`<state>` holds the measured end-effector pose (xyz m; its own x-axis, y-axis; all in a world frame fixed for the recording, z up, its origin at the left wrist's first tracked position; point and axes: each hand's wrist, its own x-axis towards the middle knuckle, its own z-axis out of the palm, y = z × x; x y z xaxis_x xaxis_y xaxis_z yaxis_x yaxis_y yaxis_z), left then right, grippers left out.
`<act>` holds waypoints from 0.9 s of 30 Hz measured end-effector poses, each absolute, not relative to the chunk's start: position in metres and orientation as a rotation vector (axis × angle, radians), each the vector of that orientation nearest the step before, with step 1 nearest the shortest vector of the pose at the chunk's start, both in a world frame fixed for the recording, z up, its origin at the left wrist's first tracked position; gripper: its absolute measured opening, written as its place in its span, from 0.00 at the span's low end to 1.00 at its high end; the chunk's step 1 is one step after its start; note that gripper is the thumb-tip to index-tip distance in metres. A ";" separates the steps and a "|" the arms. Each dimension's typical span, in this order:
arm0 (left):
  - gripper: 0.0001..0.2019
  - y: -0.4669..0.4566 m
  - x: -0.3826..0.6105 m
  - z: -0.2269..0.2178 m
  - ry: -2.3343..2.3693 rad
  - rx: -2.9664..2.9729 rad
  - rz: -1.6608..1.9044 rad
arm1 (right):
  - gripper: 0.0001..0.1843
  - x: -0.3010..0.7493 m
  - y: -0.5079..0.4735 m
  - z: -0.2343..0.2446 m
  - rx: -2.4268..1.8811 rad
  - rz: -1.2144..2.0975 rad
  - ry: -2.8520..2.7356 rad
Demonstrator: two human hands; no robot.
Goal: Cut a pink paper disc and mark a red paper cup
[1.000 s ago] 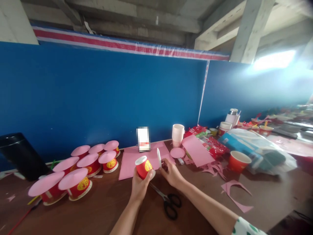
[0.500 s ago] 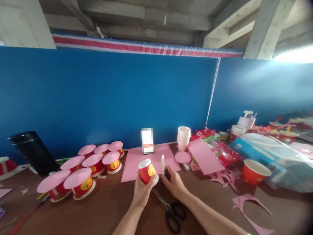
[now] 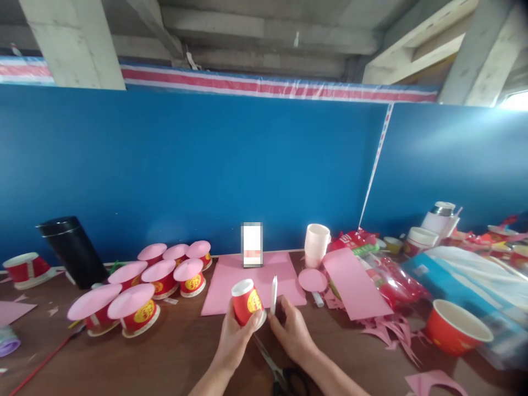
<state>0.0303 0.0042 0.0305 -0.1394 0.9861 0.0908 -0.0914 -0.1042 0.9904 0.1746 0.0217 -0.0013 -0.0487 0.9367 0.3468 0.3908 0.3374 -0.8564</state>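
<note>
red paper cup with yellow emblem (image 3: 246, 300): partly hidden by left hand (image 3: 235, 335) | black-handled metal scissors (image 3: 271, 361): cut by bottom edge | white upright rectangle (image 3: 252, 241): pixelated

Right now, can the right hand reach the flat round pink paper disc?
Likely yes: the pink disc lies uncovered just beyond the right hand, though that hand holds a slim white object.

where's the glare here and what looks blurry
Head view: the bright opening at upper right is blown out, with sheen on the right-hand blue panel; head view: red plastic packaging glints; head view: the blue-and-clear bag looks soft toward the right edge; head view: the held red cup is sharper.
</note>
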 end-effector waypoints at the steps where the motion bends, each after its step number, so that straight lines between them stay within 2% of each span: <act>1: 0.22 0.004 0.030 0.032 1.181 1.129 1.422 | 0.07 0.175 0.022 -0.002 -1.221 0.705 -1.621; 10: 0.22 0.003 0.030 0.033 1.204 1.141 1.406 | 0.09 0.175 0.024 -0.001 -1.232 0.721 -1.602; 17: 0.23 0.005 0.036 0.027 1.257 1.120 1.524 | 0.09 0.175 0.025 -0.001 -1.217 0.737 -1.589; 27: 0.23 0.002 0.034 0.036 1.208 1.092 1.459 | 0.09 0.175 0.027 -0.006 -1.205 0.740 -1.602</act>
<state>0.0343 0.0023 0.0364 -0.1845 0.9800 0.0748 -0.1093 -0.0961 0.9894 0.1752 0.0270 -0.0063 -0.0477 0.9419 0.3324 0.3574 0.3269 -0.8749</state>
